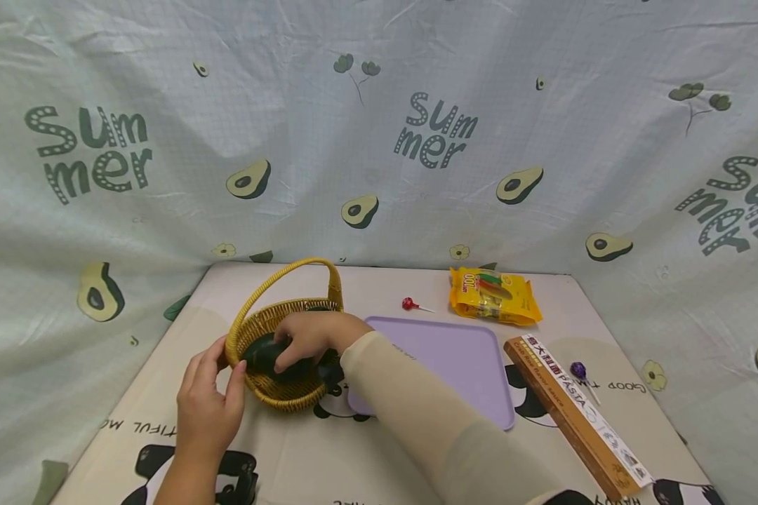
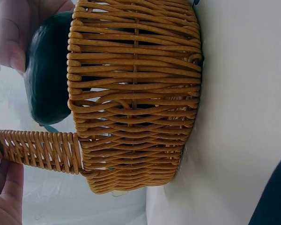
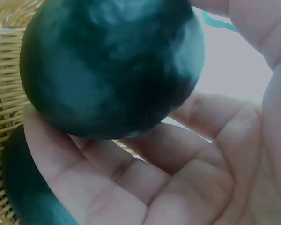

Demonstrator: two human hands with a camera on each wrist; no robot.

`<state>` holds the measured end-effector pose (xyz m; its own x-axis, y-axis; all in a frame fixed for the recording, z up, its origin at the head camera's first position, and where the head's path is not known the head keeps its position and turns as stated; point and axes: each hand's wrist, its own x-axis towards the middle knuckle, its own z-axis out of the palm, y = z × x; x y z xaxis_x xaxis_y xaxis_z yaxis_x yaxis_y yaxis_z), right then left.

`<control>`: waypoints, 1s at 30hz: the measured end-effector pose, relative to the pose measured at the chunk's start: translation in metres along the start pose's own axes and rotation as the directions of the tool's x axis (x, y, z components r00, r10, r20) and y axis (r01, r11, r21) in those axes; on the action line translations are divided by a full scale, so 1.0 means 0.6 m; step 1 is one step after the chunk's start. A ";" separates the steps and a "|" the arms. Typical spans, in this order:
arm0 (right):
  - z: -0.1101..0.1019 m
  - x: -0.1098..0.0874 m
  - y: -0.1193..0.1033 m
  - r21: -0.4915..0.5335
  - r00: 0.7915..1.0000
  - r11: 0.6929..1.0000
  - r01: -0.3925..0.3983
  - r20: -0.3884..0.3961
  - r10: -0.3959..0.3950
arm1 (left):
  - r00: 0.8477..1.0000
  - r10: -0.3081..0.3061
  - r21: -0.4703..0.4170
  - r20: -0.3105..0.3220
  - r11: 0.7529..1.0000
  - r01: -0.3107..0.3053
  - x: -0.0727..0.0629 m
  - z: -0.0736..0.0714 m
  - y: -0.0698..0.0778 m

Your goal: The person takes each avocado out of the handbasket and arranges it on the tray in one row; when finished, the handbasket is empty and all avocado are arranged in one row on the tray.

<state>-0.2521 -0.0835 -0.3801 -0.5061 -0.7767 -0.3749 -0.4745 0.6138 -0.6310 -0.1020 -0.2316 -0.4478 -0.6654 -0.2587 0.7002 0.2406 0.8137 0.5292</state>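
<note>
A yellow wicker basket point(image 1: 286, 402) with a tall arched handle point(image 1: 276, 278) stands at the left of the table. My left hand point(image 1: 210, 400) grips it where the handle meets the rim, thumb on the near side. Inside the basket, my right hand point(image 1: 312, 332) holds a smooth, dark green avocado point(image 3: 112, 65), its fingers curled round the lower side. In the left wrist view the avocado point(image 2: 48, 70) sticks out above the rim. Another dark green fruit point(image 3: 28, 185) lies lower against the wicker, partly hidden by the right hand.
A lilac tray point(image 1: 442, 358) lies right of the basket, partly under the right sleeve. Behind it are a red lollipop point(image 1: 408, 304) and a yellow packet point(image 1: 494, 296). A long pasta box point(image 1: 575, 414) and a purple lollipop point(image 1: 578, 369) lie at the right.
</note>
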 end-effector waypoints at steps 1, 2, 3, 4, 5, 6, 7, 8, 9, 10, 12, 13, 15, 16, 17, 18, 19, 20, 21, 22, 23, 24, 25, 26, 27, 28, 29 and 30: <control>-0.001 0.000 0.003 0.010 1.000 1.000 0.009 -0.006 -0.009 | 1.000 -0.001 0.000 0.001 1.000 0.001 0.000 0.000 0.000; -0.002 -0.001 0.006 0.013 1.000 1.000 0.020 -0.014 -0.020 | 1.000 -0.003 -0.001 0.003 1.000 0.003 0.000 0.000 0.001; -0.003 -0.002 0.009 0.007 0.999 0.999 0.034 -0.024 -0.034 | 1.000 -0.003 -0.001 0.003 1.000 0.003 0.000 0.000 0.001; -0.004 -0.003 0.012 -0.004 0.998 0.999 0.052 -0.033 -0.052 | 1.000 -0.004 -0.001 0.005 1.000 0.004 0.000 -0.001 0.002; -0.005 -0.005 0.015 -0.014 0.997 0.998 0.065 -0.044 -0.066 | 1.000 -0.004 -0.001 0.006 1.000 0.004 -0.001 -0.001 0.002; -0.007 -0.007 0.018 -0.040 0.995 0.996 0.082 -0.059 -0.084 | 1.000 -0.004 -0.002 0.006 1.000 0.004 -0.001 -0.001 0.003; -0.008 -0.009 0.021 -0.061 0.992 0.993 0.097 -0.073 -0.101 | 1.000 -0.003 -0.002 0.007 1.000 0.003 -0.001 -0.001 0.003; -0.009 -0.011 0.023 -0.078 0.990 0.991 0.107 -0.085 -0.113 | 1.000 -0.003 -0.003 0.007 1.000 0.003 -0.001 -0.001 0.003; -0.010 -0.014 0.025 -0.086 0.988 0.989 0.117 -0.095 -0.125 | 1.000 -0.003 -0.004 0.007 1.000 0.003 -0.001 -0.001 0.004; -0.012 -0.017 0.026 -0.091 0.985 0.988 0.126 -0.107 -0.136 | 1.000 -0.003 -0.003 0.006 1.000 0.003 -0.001 -0.001 0.004; -0.015 -0.024 0.030 -0.071 0.981 0.988 0.138 -0.125 -0.146 | 1.000 -0.005 -0.003 0.006 1.000 0.005 -0.001 -0.001 0.004; -0.016 -0.027 0.032 -0.047 0.980 0.989 0.142 -0.132 -0.147 | 1.000 -0.005 -0.003 0.005 1.000 0.005 0.000 -0.001 0.004; -0.017 -0.034 0.037 0.001 0.978 0.988 0.156 -0.142 -0.154 | 1.000 -0.007 -0.005 0.005 1.000 0.007 -0.001 0.000 0.004; -0.017 -0.037 0.039 0.023 0.976 0.986 0.163 -0.147 -0.158 | 1.000 -0.007 -0.004 0.004 1.000 0.007 -0.001 0.000 0.004; -0.016 -0.040 0.042 0.058 0.977 0.985 0.165 -0.146 -0.155 | 1.000 -0.008 -0.005 0.004 1.000 0.008 -0.001 0.000 0.004; -0.016 -0.043 0.045 0.088 0.978 0.982 0.165 -0.146 -0.151 | 1.000 -0.007 -0.006 0.003 1.000 0.007 -0.001 0.000 0.003; -0.015 -0.045 0.047 0.112 0.978 0.979 0.167 -0.146 -0.151 | 1.000 -0.008 -0.006 0.002 1.000 0.008 -0.001 0.000 0.003; -0.015 -0.047 0.050 0.141 0.979 0.976 0.169 -0.142 -0.149 | 1.000 -0.008 -0.005 0.002 1.000 0.008 -0.001 0.000 0.003; -0.014 -0.049 0.052 0.172 0.980 0.971 0.167 -0.137 -0.144 | 1.000 -0.008 -0.005 0.000 1.000 0.008 -0.001 0.000 0.003; -0.013 -0.050 0.054 0.199 0.981 0.966 0.165 -0.136 -0.140 | 1.000 -0.007 -0.005 -0.001 1.000 0.007 -0.002 0.000 0.002; -0.013 -0.052 0.056 0.226 0.982 0.961 0.162 -0.135 -0.134 | 1.000 -0.006 -0.005 -0.003 1.000 0.006 -0.001 -0.001 0.002; -0.013 -0.054 0.057 0.248 0.982 0.955 0.161 -0.139 -0.130 | 1.000 -0.005 -0.004 -0.004 1.000 0.005 -0.001 -0.001 0.002; -0.013 -0.055 0.059 0.263 0.981 0.951 0.165 -0.147 -0.130 | 1.000 -0.004 -0.004 -0.006 1.000 0.004 -0.001 -0.001 0.002; -0.013 -0.056 0.060 0.283 0.980 0.944 0.169 -0.155 -0.129 | 1.000 -0.004 -0.003 -0.006 1.000 0.004 -0.001 -0.001 0.002; -0.014 -0.058 0.062 0.304 0.978 0.937 0.174 -0.164 -0.129 | 1.000 -0.003 -0.003 -0.007 1.000 0.003 -0.001 -0.001 0.002; -0.014 -0.060 0.063 0.322 0.976 0.928 0.184 -0.174 -0.133 | 1.000 -0.004 -0.001 -0.006 1.000 0.004 -0.001 -0.001 0.002; -0.015 -0.062 0.064 0.333 0.973 0.923 0.195 -0.186 -0.138 | 1.000 -0.004 0.001 -0.007 1.000 0.004 0.000 -0.001 0.002; -0.015 -0.064 0.065 0.329 0.970 0.922 0.204 -0.199 -0.143 | 1.000 -0.006 0.001 -0.006 1.000 0.006 -0.001 -0.001 0.002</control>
<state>-0.2579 -0.0285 -0.3841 -0.5660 -0.8128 -0.1381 -0.3033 0.3611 -0.8819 -0.1011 -0.2306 -0.4472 -0.6622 -0.2666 0.7004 0.2365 0.8125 0.5328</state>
